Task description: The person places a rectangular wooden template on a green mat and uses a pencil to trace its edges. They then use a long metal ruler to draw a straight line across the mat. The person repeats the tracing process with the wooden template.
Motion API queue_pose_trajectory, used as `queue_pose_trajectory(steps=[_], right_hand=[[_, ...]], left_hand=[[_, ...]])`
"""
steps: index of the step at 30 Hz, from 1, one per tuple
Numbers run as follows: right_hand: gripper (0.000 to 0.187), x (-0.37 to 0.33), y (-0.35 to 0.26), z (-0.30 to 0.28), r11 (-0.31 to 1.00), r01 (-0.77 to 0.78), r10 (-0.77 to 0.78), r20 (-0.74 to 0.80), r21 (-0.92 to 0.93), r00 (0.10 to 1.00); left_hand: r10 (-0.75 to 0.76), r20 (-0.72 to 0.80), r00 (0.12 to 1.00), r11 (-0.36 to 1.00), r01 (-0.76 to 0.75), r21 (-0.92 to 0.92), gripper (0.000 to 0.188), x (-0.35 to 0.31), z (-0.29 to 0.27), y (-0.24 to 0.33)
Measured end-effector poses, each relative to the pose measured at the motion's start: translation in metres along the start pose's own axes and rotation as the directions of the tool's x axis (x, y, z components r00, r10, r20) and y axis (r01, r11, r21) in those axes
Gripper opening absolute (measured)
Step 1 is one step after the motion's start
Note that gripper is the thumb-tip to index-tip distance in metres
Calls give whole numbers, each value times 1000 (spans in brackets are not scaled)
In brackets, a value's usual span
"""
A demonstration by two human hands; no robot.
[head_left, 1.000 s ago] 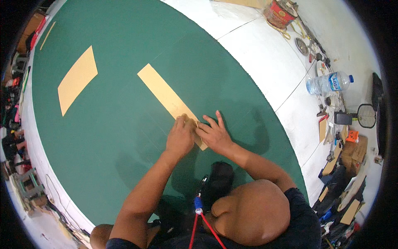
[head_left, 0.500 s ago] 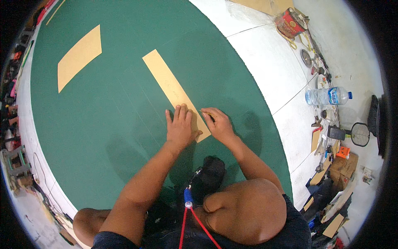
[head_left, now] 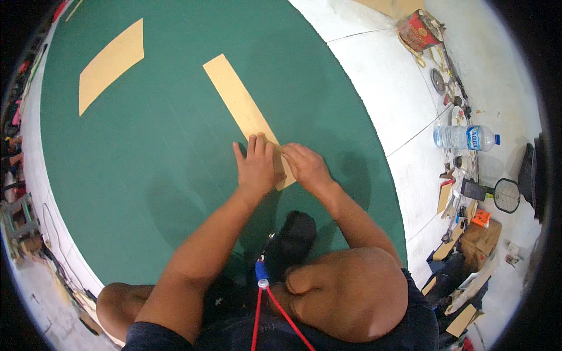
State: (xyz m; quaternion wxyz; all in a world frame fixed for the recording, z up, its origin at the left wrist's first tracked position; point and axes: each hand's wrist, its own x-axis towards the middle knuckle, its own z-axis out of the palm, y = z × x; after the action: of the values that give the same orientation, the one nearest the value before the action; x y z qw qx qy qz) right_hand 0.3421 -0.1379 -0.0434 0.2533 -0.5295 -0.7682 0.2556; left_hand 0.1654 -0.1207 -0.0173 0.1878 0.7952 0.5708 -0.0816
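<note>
Right fingers (head_left: 297, 154) nearer tan strip (head_left: 237, 97), pinched, hold unclear; left fingers (head_left: 259, 146) spread across it

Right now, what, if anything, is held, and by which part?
The left hand lies on the tan strip near its lower end, not gripping it. The right hand bunches its fingers at the strip's right edge; anything held there cannot be told.

Dark short sleeves (head_left: 161, 336) — red cord (head_left: 257, 319)
</note>
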Motion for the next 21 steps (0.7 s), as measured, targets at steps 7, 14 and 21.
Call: queue_pose_trajectory(steps=[7,14,21], right_hand=[[25,-65,-6,-23,994,22,-1,192,-105,981],[21,-59,-11,-22,997,50,-44,91,-63,995],[20,-74,-5,-26,999,-24,24,21,45,1000]], left_hand=[[-24,-9,1000,1000,24,-12,92,-2,-4,3],[-33,12,999,999,33,-14,97,0,-3,2],[-31,0,1000,999,31,-28,86,1,-10,5]])
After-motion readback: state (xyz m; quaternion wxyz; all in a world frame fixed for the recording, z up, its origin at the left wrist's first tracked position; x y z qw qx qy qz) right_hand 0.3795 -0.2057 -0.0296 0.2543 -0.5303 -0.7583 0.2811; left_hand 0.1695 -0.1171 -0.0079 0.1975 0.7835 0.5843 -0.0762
